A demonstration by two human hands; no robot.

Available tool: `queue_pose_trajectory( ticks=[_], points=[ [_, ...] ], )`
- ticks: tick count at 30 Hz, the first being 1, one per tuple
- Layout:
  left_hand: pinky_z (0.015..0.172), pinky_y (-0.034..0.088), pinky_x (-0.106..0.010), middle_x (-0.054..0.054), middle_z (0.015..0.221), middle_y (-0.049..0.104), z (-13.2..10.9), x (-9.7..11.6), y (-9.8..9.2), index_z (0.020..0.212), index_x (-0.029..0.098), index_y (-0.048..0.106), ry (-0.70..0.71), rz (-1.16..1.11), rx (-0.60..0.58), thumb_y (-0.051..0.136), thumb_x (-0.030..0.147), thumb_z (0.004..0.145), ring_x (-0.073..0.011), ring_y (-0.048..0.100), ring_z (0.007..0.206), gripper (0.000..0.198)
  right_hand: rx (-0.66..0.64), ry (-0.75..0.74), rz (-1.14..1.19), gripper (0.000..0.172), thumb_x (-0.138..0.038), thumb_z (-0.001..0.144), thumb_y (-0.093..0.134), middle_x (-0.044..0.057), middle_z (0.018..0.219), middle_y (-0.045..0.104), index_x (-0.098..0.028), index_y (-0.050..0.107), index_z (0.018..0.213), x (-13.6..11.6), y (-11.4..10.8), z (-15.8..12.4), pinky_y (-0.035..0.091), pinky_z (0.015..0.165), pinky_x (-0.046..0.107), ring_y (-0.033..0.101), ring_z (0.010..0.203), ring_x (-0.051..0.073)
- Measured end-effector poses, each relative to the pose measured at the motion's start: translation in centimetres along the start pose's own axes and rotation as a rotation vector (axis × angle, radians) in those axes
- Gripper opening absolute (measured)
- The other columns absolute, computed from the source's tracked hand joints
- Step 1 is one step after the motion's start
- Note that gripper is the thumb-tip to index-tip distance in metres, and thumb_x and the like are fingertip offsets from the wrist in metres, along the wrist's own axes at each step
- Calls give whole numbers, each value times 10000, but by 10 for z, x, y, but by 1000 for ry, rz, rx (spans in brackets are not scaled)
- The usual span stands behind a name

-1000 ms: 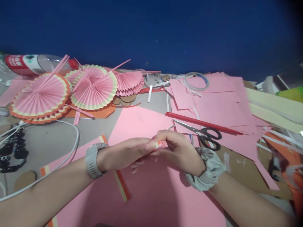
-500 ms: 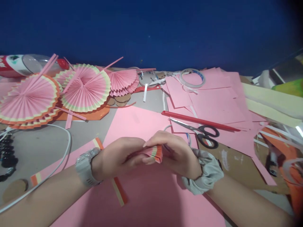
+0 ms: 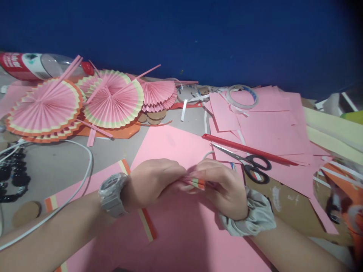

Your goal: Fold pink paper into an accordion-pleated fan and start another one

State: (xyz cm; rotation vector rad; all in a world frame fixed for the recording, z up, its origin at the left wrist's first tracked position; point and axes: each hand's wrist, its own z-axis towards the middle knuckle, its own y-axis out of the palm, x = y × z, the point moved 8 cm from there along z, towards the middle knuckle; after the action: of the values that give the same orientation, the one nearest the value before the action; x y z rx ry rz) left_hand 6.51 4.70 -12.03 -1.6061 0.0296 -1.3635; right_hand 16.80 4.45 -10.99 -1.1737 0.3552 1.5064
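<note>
Between my two hands is a pleated paper strip [image 3: 196, 183], pink with a cream and orange edge, folded into a narrow bundle. My left hand [image 3: 159, 181], with a grey watch at the wrist, is closed around the pink part. The fingers of my right hand [image 3: 222, 185] pinch it near the coloured end; a pale green scrunchie circles that wrist. Much of the folded paper is hidden by my fingers. Beneath my hands lies a large pink sheet [image 3: 176, 241]. A flat pink strip with cream and orange ends [image 3: 93, 181] lies beside my left wrist.
Finished round paper fans [image 3: 113, 102] lie at the back left by a plastic bottle [image 3: 53, 68]. Scissors [image 3: 246, 162], a red slide binder [image 3: 249, 149], a tape roll [image 3: 242, 97] and pink paper pieces [image 3: 272, 128] are on the right. A white cable [image 3: 87, 170] crosses my left forearm.
My fingers have closed more tightly around the pleated paper, which now looks flatter and narrower. My right fingers have curled in. The whole view has shifted slightly.
</note>
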Motion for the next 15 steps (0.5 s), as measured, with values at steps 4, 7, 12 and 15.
queue_pose_trajectory(
  ticks=[4, 7, 12, 15],
  points=[
    [618, 362, -220, -8, 732, 563, 0, -2, -2, 854, 157, 541, -3, -43, 33, 362, 249, 931, -119, 493, 650, 216, 35, 87, 8, 409, -98, 731, 659, 4, 843, 594, -264, 528, 1081, 5, -2, 2, 479, 694, 292, 569, 772, 148],
    [611, 351, -247, -21, 729, 569, -3, -2, -9, 892, 164, 550, -18, 124, 144, 375, 254, 920, -149, 499, 667, 199, 59, 252, 24, 413, -139, 739, 665, 22, 936, 577, -239, 506, 1107, 17, -2, 2, 480, 733, 274, 565, 820, 140],
    [560, 329, -267, -18, 679, 555, -4, 3, -11, 914, 164, 552, -10, 354, 171, 349, 249, 918, -164, 490, 625, 219, -25, 279, 88, 514, -135, 739, 659, 42, 1013, 553, -241, 453, 1198, 20, 6, 2, 483, 787, 305, 561, 920, 170],
    [550, 313, -274, -12, 662, 547, -4, 5, -11, 923, 175, 551, 1, 411, 179, 342, 262, 928, -167, 492, 621, 227, -36, 275, 65, 648, -131, 709, 695, 50, 1072, 541, -253, 393, 1269, 20, 7, 2, 470, 835, 314, 543, 978, 179]
  ],
)
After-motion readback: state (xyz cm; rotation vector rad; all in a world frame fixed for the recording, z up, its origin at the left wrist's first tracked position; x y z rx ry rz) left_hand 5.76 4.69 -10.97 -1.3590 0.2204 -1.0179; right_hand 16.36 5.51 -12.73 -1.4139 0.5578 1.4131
